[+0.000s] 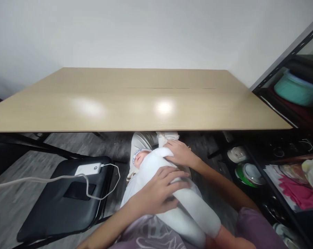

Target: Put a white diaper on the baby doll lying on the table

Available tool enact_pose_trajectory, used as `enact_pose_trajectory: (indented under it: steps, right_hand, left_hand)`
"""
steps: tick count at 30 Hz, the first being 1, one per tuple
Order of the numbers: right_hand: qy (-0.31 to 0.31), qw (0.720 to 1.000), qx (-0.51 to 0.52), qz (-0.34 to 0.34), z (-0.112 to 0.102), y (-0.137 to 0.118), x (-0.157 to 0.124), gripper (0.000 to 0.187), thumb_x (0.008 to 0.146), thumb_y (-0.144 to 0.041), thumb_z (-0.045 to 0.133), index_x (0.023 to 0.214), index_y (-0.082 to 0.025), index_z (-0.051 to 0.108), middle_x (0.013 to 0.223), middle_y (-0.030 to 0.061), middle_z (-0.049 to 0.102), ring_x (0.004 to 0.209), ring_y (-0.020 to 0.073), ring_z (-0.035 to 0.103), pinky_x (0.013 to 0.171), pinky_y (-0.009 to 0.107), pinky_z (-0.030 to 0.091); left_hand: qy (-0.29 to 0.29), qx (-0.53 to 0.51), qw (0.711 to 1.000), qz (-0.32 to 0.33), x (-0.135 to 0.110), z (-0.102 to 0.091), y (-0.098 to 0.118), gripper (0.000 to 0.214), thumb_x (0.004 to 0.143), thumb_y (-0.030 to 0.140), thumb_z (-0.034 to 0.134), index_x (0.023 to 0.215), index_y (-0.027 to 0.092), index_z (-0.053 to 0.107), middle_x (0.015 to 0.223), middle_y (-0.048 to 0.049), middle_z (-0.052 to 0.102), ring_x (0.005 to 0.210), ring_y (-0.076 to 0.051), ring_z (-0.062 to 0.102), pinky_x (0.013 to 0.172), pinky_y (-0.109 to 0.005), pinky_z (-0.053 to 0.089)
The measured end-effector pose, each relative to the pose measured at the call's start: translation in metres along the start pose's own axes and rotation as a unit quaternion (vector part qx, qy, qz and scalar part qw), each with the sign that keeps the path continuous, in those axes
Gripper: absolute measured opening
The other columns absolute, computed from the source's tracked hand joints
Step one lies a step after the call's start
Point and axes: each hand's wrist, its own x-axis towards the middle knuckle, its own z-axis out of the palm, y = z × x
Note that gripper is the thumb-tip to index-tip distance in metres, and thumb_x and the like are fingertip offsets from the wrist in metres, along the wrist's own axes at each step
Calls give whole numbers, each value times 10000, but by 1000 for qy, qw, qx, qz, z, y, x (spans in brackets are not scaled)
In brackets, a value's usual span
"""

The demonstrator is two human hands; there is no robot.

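Doll (149, 174): lying slantwise on the person's lap (137, 141), in white clothes; its head is near the front edge of the worktop (146, 107) and its bare feet are at the other end.
Left hand (160, 189): open, resting on the doll's middle, fingers spread and a bit bent.
Right hand (181, 153): open too, lying on the doll's upper part, nearer the worktop's front edge.
Chair (55, 209): black; a white box (88, 169) sits near the seat's far edge.
Cord (55, 178): plugged into the box, looping over the seat's right edge.
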Motion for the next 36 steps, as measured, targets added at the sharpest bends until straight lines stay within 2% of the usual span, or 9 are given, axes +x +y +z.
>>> enact_pose_trajectory:
  steps: [4,6,10,13,16,22,27,31,36]
  right_hand:
    - [62,997,19,-35,-15,-28,4,235,1000,-278,725,1216,-193,688,1208,114,720,1184,304,674,977,416,581]
    - [109,990,81,-24,-24,-42,-5,293,1001,-293,739,1278,-230,664,1243,91,722,1186,286,695,984,403,588]
    - [224,955,197,8,-37,-58,-27,363,982,-327,751,1326,-323,635,1264,51,726,1143,269,734,947,394,612]
    - [311,925,212,44,-47,-53,-35,316,977,-397,726,1279,-340,651,1220,53,733,1101,293,738,916,426,621]
    - [346,918,163,106,-63,-33,-41,256,986,-454,662,1211,-332,674,1175,68,756,1071,319,738,894,454,621]
    - [283,934,-1,219,-100,30,-49,308,978,-444,651,1221,-277,740,1105,105,826,979,354,758,819,426,564]
    - [239,937,-46,253,-101,84,-34,373,981,-540,649,1175,-241,760,1062,135,835,946,382,755,755,412,517]
    - [242,941,-40,235,-88,106,-30,415,1019,-574,618,1244,-248,742,1193,142,813,1053,389,754,844,459,570]
    - [266,931,-46,245,-72,115,-45,537,1010,-656,647,1426,-317,661,1340,143,769,1216,438,727,998,596,585]
  left_hand:
    - [308,120,943,-35,-85,9,-5,367,927,104,708,1245,280,652,1156,-49,707,1086,-223,692,1025,-414,607]
    - [392,154,899,-119,-127,22,-13,398,891,131,773,1223,288,618,1150,-40,646,1026,-211,684,942,-393,630]
    - [345,30,863,-368,-157,42,-23,582,951,465,750,1424,327,440,1416,-132,572,1303,-346,666,1015,-577,637]
    - [278,-81,853,-434,-129,36,-32,642,955,584,692,1455,336,376,1392,-128,612,1259,-350,704,1021,-587,635]
    - [258,-104,867,-414,-83,4,-49,655,926,573,715,1424,295,395,1337,-127,684,1188,-343,738,1007,-541,625]
    - [81,38,932,-352,0,-85,-102,678,928,671,686,1438,256,521,1252,-121,784,1134,-408,779,916,-458,586]
    - [30,86,939,-331,56,-120,-152,741,911,724,687,1455,234,569,1243,-133,800,1143,-411,759,924,-442,557]
    - [29,100,938,-332,70,-128,-182,720,902,759,704,1394,241,616,1245,-113,797,1122,-381,744,916,-421,544]
    - [88,169,924,-331,45,-128,-205,726,901,872,659,1199,210,667,1160,-125,772,1125,-359,691,969,-443,539]
